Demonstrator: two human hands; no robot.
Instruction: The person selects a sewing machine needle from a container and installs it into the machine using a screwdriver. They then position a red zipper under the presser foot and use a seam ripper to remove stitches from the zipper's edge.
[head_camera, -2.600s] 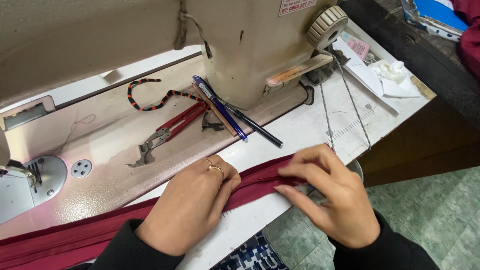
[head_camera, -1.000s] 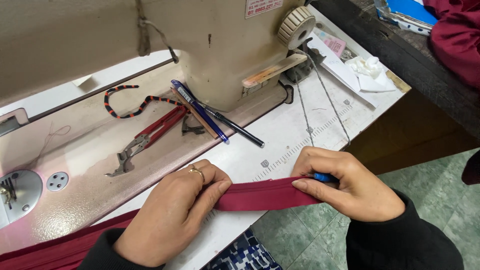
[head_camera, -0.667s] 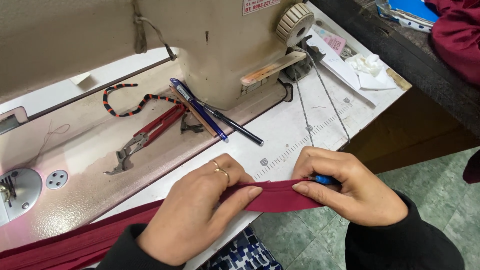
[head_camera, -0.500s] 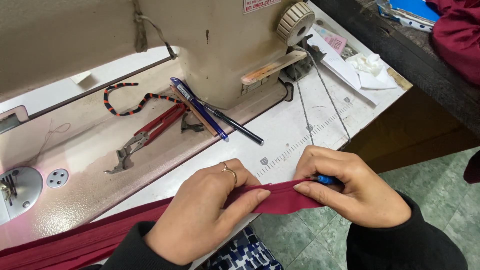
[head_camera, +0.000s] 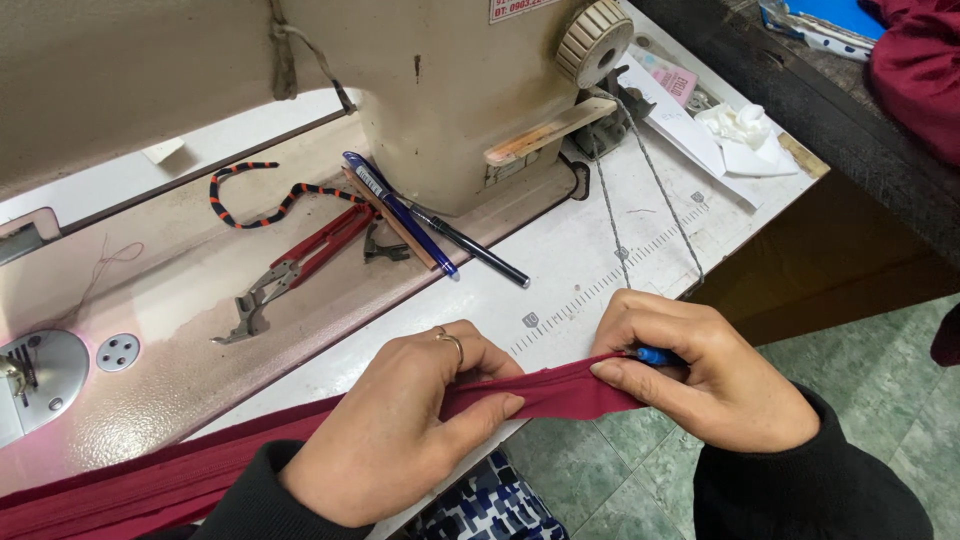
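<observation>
Strip (head_camera: 545, 392) of maroon cloth lies along table (head_camera: 600, 265) front edge, stretched between your hands. Left hand (head_camera: 400, 430) slid rightward since a second ago, gap narrowed; now pinches fold. Right hand (head_camera: 705, 375) pinches strip end, blue thing (head_camera: 655, 355) tucked under fingers. Folding advances toward end.

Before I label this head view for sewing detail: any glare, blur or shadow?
Head view: sharp overall; soft pinkish glare on the machine bed; both hands and the maroon fabric strip crisp; the floor at lower right is dimmer.
</observation>
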